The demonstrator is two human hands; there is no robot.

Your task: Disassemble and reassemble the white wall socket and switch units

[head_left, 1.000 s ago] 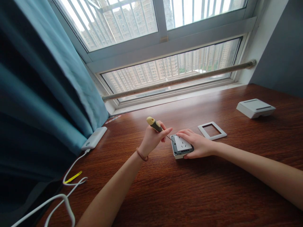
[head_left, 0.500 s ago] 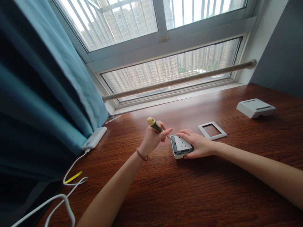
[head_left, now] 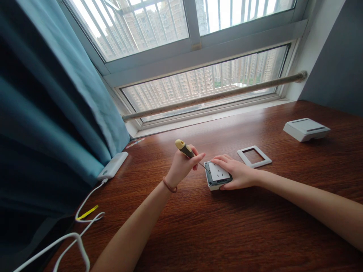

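My left hand [head_left: 183, 164] is closed around a screwdriver [head_left: 185, 150] with a yellow and dark grey handle. Its thin shaft slants down to the right, and the tip meets the left edge of a wall socket [head_left: 219, 172]. The socket has a white slotted face on a dark grey frame, set over a white box, and lies on the table. From the right, my right hand [head_left: 236, 172] grips the socket, fingers over its far edge and thumb along the near side. A white cover frame [head_left: 265, 160] lies flat just behind my right hand.
A second white boxed wall plate [head_left: 306, 129] stands at the far right of the brown wooden table [head_left: 227, 234]. At left lie a white power bank [head_left: 115, 165], a white cable [head_left: 87, 194] and a yellow strip [head_left: 88, 212], beside a blue curtain [head_left: 93, 113].
The screwdriver handle has shifted very slightly left and up with my left hand. My right hand and the socket stay in place.
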